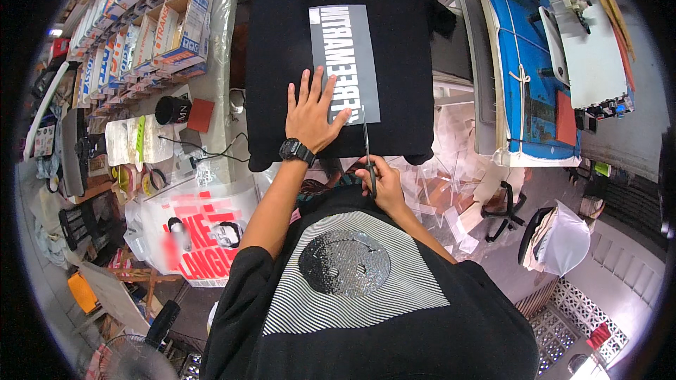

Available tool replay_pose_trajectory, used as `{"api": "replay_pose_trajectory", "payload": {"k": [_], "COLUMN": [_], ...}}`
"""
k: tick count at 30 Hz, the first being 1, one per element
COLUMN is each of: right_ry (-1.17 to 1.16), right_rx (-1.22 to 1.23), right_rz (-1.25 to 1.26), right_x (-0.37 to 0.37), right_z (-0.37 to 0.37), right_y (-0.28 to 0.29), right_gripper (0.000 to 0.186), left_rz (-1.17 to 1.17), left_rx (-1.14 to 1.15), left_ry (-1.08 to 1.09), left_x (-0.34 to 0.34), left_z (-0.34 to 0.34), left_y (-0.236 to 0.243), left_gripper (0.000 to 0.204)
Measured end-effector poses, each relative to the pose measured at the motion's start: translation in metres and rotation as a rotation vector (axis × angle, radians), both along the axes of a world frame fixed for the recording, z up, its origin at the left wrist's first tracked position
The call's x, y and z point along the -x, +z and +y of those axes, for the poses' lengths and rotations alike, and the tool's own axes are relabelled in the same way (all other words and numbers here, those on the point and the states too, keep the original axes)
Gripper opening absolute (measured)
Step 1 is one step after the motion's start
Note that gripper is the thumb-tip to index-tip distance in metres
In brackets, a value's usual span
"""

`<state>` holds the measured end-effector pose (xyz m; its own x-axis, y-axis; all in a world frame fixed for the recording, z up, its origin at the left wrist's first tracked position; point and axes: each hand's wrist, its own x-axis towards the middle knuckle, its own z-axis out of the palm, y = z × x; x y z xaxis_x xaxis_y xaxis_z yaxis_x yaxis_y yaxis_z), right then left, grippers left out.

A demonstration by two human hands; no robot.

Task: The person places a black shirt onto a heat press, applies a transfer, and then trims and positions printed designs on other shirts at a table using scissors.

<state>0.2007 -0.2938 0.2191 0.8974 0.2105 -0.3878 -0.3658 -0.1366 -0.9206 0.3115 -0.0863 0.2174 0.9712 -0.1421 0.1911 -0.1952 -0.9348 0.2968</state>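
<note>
A black garment [282, 35] is spread over a flat board in front of me. On it lies a grey transfer sheet [373, 63] with white block lettering, lengthwise away from me. My left hand [312, 109], with a black watch on its wrist, rests palm down, fingers spread, partly on the sheet's left side and partly on the fabric. Close to my body, my right hand [384, 181] is closed round the dark handle of what looks like scissors [367, 144]. Their slim blades point away from me and reach the sheet's near edge. The handle is partly hidden by my fingers.
Stacked cardboard boxes [179, 32] fill the left side, near a black mug [171, 110] and tape rolls [153, 181]. A blue-topped table [517, 42] with white cord stands right. Transparent film scraps [451, 183] litter the floor. A printed poster [201, 236] lies lower left.
</note>
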Motion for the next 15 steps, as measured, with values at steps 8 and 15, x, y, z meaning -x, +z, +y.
{"api": "replay_pose_trajectory", "payload": {"k": [8,15], "right_ry": [-0.001,0.018], "right_rx": [0.081,0.132], "right_rz": [-0.119,-0.168], "right_x": [-0.003,-0.033], "right_z": [0.004,0.009], "right_y": [0.008,0.008], "right_gripper": [0.074,0.074], "left_rz": [0.020,0.010], "left_rx": [0.036,0.036], "left_ry": [-0.001,0.013], "left_x": [0.000,0.000], "left_z": [-0.002,-0.002], "left_y": [0.005,0.005], "left_gripper": [0.098,0.098]}}
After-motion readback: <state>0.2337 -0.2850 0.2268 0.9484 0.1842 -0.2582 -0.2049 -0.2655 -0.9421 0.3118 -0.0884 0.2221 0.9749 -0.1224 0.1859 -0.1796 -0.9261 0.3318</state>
